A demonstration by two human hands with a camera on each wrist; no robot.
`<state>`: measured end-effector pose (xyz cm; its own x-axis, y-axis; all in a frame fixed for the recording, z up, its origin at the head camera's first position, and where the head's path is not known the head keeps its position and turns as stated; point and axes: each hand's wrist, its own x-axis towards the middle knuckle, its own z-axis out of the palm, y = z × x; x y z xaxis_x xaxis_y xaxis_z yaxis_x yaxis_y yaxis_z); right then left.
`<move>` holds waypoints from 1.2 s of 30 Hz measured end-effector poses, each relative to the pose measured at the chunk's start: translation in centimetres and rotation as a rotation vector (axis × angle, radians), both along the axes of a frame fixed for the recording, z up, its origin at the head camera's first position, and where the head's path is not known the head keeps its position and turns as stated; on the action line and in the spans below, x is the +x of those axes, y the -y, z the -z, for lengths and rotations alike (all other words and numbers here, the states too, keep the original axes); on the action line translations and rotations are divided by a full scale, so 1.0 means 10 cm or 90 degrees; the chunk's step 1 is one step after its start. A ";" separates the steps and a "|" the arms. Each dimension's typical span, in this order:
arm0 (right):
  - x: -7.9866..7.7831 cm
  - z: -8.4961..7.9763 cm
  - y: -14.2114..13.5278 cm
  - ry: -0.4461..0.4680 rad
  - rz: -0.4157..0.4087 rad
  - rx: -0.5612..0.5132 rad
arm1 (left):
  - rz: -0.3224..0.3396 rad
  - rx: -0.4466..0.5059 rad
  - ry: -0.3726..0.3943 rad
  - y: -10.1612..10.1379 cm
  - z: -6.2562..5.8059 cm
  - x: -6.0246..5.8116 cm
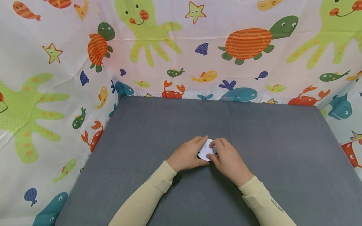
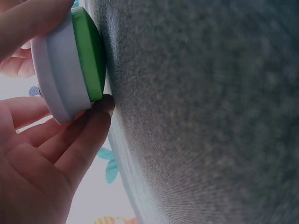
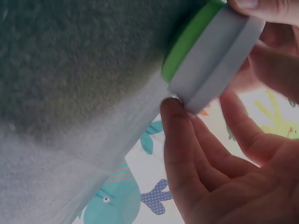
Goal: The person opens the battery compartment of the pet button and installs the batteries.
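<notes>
Between both hands is a small round device (image 1: 205, 150), white with a pattern of small holes on its top face. From the side, in the left wrist view, the device (image 2: 60, 65) shows a thick white rim and a green base turned toward the cloth. My left hand (image 1: 189, 154) grips its left side, thumb at the near edge and fingers at the far one. With curled fingers, my right hand (image 1: 228, 160) holds the right side, thumb and a fingertip over the top face. Whether the green base touches the cloth is hard to tell.
A grey cloth (image 1: 158, 125) covers the table under the hands. Behind and at both sides hangs a white curtain (image 1: 169, 47) printed with sea animals, meeting the table's edges.
</notes>
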<state>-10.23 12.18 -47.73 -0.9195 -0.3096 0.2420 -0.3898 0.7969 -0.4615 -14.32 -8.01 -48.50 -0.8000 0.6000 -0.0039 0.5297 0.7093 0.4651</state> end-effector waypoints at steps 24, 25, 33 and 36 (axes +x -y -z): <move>-0.09 -0.13 -0.20 0.112 -0.033 0.024 | -0.048 0.031 0.074 0.00 -0.09 -0.03; -0.10 -0.13 -0.20 0.116 -0.028 0.015 | -0.048 0.036 0.071 0.01 -0.10 -0.03; -0.21 -0.06 -0.39 0.159 0.003 -0.096 | -0.061 0.114 0.120 0.09 -0.09 -0.09; -0.21 -0.07 -0.41 0.170 0.030 -0.113 | -0.074 0.155 0.132 0.09 -0.12 -0.09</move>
<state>-12.35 16.26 -47.08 -0.9703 -0.2390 0.0365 -0.2001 0.7092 -0.6760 -15.22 -8.94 -47.34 -0.8600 0.5086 -0.0410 0.3290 0.6141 0.7174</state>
